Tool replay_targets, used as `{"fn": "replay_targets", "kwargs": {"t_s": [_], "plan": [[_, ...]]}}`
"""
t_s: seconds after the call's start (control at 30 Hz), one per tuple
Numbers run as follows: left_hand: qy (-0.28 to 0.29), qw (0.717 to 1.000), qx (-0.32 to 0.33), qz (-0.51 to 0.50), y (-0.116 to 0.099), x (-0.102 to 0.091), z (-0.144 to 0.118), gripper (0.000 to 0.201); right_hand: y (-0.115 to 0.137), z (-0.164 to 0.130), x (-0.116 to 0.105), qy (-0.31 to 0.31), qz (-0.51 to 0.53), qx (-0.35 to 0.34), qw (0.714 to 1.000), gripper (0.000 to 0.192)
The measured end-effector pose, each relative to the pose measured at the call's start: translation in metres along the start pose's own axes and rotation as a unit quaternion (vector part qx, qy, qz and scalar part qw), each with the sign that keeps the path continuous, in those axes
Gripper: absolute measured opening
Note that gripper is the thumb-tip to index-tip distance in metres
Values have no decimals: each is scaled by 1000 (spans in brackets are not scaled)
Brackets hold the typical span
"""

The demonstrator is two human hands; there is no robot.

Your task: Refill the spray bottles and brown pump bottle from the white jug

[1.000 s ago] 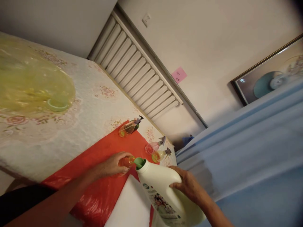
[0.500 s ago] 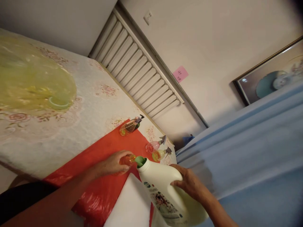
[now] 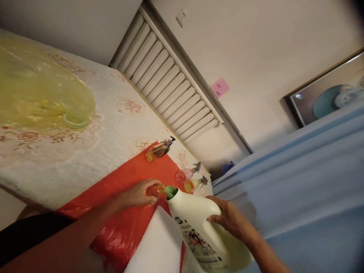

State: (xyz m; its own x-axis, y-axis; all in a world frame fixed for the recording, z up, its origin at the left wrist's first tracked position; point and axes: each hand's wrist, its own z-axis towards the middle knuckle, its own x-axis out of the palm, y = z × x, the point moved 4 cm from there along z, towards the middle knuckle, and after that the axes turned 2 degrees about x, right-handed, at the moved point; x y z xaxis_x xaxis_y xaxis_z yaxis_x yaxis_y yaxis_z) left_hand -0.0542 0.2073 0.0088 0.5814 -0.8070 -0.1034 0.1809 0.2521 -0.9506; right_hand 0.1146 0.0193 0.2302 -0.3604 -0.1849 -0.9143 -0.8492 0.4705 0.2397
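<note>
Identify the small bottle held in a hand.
The orange bottle, gripped by the left hand; the pink bottle, yellow bottle and brownish bottle stand untouched, topped with spray heads.

So over on my left there's a see-through yellow bag lying on the floral tablecloth, with a pale green ring at its near end, can't tell if it's inside. Past the table edge I've got a white radiator with a pipe running along it, a pink note beside that (writing's too small to read), and an outlet higher up. Off to my right, a blue curtain partly covers a framed picture.
</note>
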Motion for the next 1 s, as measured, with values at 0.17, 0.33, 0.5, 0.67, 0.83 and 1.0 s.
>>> {"fn": "replay_targets", "kwargs": {"t_s": [0.17, 0.33, 0.5, 0.67, 0.83, 1.0], "plan": [[4, 1000, -4, -13, -1, 0, -1, 52, 1, 0, -1, -4, -15, 2, 1000, 47], [1, 1000, -1, -13, -2, 0, -1, 51, 2, 0, -3, -5, -27, 10, 1000, 46], [-8, 1000, 1, -13, 1, 0, 0, 52, 5, 0, -3, 6, -21, 4, 1000, 46], [-1, 1000, -9, -12, -1, -1, 0, 53, 5, 1, -3, 6, -6, -2, 1000, 45], [3, 1000, -11, -23, -2, -1, -1, 54, 5, 1, -3, 3, -11, -8, 1000, 39], [-5, 1000, -14, -17, -1, -1, -2, 54, 4, 1, -3, 8, -12, -8, 1000, 38]]}}
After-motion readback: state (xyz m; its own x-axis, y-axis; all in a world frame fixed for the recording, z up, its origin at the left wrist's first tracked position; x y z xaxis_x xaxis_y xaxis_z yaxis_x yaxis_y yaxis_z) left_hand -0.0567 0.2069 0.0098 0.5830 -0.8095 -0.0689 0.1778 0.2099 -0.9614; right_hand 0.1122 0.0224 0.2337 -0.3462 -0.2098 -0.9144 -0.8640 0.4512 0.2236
